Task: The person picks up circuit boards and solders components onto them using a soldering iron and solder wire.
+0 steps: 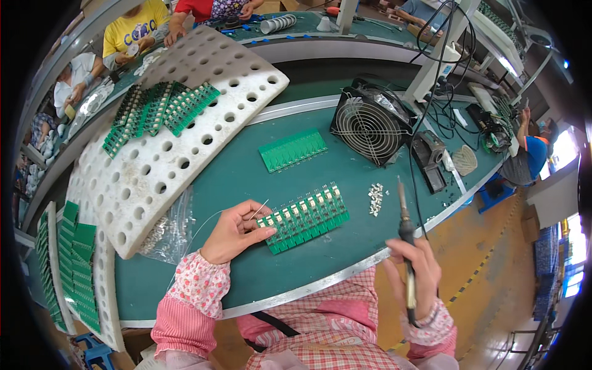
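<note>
My left hand (236, 231) pinches the left end of a green circuit board panel (305, 222), which carries a row of white connectors and upright pins along its far side. A thin strand of wire (213, 216), apparently solder, runs by the same hand, its short end sticking up past the fingers. At the right, beyond the table's near edge, my right hand (416, 265) is closed around a soldering iron (406, 231) with its tip pointing up and away. Between the panel and the iron lies a small pile of white connectors (375, 198).
Another green panel (292, 150) lies farther back. A fan with a wire guard (370, 126) and a dark iron stand (428, 157) are at the right. A white foam board (203, 139) with holes bears stacked panels (157, 111). A plastic bag (169, 231) lies beside it. Co-workers sit across the bench.
</note>
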Demonstrator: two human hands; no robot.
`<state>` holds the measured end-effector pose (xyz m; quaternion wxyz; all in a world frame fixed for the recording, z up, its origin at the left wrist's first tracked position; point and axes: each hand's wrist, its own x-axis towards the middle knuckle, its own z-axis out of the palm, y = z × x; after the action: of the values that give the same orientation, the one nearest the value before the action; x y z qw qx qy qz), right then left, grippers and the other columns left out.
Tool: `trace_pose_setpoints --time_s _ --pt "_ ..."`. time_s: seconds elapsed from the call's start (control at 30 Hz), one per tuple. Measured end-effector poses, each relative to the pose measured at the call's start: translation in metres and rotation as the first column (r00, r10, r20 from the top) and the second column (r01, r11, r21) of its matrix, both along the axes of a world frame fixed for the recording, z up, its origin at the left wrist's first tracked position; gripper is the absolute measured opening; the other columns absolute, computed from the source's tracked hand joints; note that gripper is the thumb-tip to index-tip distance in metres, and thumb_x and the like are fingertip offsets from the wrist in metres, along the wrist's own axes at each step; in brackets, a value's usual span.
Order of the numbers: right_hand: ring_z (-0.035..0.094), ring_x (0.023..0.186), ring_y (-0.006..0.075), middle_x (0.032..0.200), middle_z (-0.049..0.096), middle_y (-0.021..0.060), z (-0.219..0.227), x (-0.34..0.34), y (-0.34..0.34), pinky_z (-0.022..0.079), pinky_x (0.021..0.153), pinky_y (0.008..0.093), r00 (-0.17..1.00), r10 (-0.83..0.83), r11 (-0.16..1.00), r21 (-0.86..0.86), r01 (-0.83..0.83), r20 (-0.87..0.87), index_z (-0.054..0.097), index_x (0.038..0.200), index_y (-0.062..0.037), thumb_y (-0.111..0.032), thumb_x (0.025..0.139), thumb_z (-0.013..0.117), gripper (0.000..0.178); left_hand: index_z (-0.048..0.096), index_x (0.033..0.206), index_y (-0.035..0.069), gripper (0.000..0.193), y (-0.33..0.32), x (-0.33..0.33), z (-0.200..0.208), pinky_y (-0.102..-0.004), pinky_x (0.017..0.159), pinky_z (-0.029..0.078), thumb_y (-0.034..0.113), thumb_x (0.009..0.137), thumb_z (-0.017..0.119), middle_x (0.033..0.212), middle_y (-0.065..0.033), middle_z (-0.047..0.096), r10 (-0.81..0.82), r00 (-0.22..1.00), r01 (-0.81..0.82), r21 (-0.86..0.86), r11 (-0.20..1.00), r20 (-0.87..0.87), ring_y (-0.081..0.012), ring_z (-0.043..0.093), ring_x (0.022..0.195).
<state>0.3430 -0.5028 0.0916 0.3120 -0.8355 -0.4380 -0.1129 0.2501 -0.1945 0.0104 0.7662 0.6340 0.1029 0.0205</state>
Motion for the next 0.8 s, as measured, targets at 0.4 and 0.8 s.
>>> trace_pose_setpoints --time_s 0.4,0.8 --pt "0.063 0.074 0.0144 0.097 0.061 0.0112 -0.079 -0.011 0.057 0.054 0.062 0.0242 0.647 0.285 0.75 0.585 0.309 -0.707 0.056 0.11 -0.0031 0.001 0.085 0.066 0.027 0.059 0.116 0.001 0.035 -0.012 0.003 -0.004 -0.021 0.076 0.047 0.002 0.083 0.071 0.11 -0.0075 0.063 0.095 0.983 -0.127 0.203 0.971 0.159 -0.0093 0.061 0.092" --pt "0.061 0.078 0.0176 0.106 0.055 0.0136 -0.109 -0.025 0.05 0.051 0.064 0.0248 0.978 0.204 0.951 0.242 -0.19 -0.036 0.069 0.105 -0.0148 0.008 0.071 0.075 0.041 0.048 0.127 -0.003 0.038 -0.029 -0.001 -0.011 -0.0265 0.078 0.051 0.012 0.094 0.059 0.108 -0.0105 0.063 0.021 1.0 -0.023 -0.23 0.973 -0.013 -0.015 0.064 0.091"
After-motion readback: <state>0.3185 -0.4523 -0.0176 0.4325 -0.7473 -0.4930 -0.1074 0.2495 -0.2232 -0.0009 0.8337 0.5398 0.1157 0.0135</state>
